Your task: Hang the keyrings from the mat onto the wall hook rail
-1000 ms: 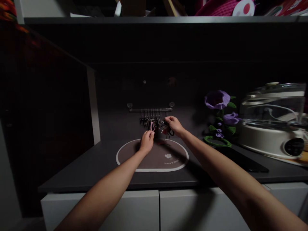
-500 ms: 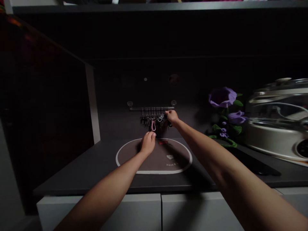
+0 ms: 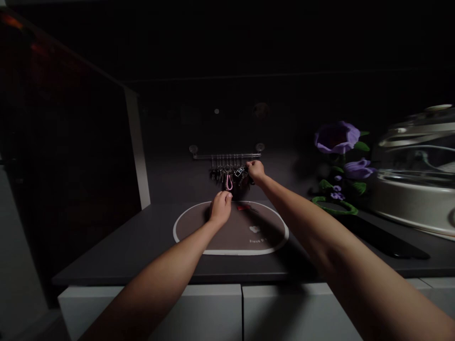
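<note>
Keys [image 3: 228, 172], one rail [image 3: 227, 156], two hands [image 3: 221, 207] [image 3: 256, 171]

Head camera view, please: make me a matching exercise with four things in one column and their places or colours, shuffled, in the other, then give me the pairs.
Things:
1. Left hand
2. Flower
3. Right hand
4. Mat

Places or colours:
A. At the right end of the rail
B. Flat on the countertop
C. Just below the pink loop in the picture, fingers curled
D. Purple

Right pairs: 1-C, 2-D, 3-A, 4-B
</note>
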`<action>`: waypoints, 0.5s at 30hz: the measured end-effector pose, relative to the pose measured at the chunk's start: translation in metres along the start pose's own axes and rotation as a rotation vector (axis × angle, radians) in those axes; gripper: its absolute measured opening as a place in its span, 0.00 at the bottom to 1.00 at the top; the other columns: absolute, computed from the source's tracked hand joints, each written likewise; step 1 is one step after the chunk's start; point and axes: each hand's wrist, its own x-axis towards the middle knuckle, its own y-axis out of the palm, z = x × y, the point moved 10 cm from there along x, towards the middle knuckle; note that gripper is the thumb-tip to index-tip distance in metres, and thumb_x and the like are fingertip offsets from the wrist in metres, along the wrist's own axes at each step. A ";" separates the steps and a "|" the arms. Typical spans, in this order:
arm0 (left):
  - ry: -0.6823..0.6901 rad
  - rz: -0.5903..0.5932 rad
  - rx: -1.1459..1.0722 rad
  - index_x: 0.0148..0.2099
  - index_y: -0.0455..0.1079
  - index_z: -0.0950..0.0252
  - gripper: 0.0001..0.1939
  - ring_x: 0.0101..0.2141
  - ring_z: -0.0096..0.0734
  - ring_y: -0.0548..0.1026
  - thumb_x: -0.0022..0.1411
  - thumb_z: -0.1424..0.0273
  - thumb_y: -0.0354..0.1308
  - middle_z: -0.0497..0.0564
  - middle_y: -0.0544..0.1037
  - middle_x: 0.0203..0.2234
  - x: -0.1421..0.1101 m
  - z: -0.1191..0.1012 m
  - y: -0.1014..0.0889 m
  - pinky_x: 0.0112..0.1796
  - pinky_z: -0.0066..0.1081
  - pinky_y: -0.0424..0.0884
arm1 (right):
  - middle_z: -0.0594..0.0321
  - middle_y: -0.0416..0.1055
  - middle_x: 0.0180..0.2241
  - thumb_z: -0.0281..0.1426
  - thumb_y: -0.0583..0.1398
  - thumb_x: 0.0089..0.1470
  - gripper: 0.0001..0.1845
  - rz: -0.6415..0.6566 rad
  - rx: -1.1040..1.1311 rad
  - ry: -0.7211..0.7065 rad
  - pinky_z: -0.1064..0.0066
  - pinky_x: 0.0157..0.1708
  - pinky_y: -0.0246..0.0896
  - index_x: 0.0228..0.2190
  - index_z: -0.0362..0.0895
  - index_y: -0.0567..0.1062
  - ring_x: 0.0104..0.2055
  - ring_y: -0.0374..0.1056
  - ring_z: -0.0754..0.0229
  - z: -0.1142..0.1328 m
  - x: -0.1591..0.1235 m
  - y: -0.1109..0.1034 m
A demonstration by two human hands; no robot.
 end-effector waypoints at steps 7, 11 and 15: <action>-0.006 0.000 -0.005 0.31 0.66 0.66 0.13 0.33 0.30 0.68 0.60 0.71 0.42 0.52 0.72 0.29 0.000 -0.001 -0.002 0.35 0.29 0.62 | 0.61 0.68 0.22 0.33 0.53 0.45 0.11 0.014 0.075 0.012 0.75 0.26 0.54 0.23 0.39 0.71 0.24 0.61 0.65 -0.017 0.002 0.006; -0.002 0.004 -0.010 0.31 0.67 0.66 0.13 0.33 0.30 0.68 0.60 0.71 0.42 0.52 0.72 0.29 0.000 -0.001 -0.001 0.35 0.29 0.62 | 0.62 0.68 0.23 0.34 0.54 0.45 0.11 0.013 0.140 0.013 0.76 0.26 0.54 0.24 0.40 0.72 0.24 0.60 0.66 -0.023 0.002 0.009; -0.003 0.006 -0.012 0.31 0.67 0.66 0.13 0.33 0.30 0.68 0.60 0.71 0.42 0.52 0.72 0.29 0.000 0.001 0.000 0.35 0.28 0.62 | 0.62 0.69 0.24 0.33 0.54 0.45 0.11 0.019 0.163 0.001 0.76 0.28 0.55 0.26 0.39 0.72 0.25 0.60 0.66 -0.026 -0.001 0.008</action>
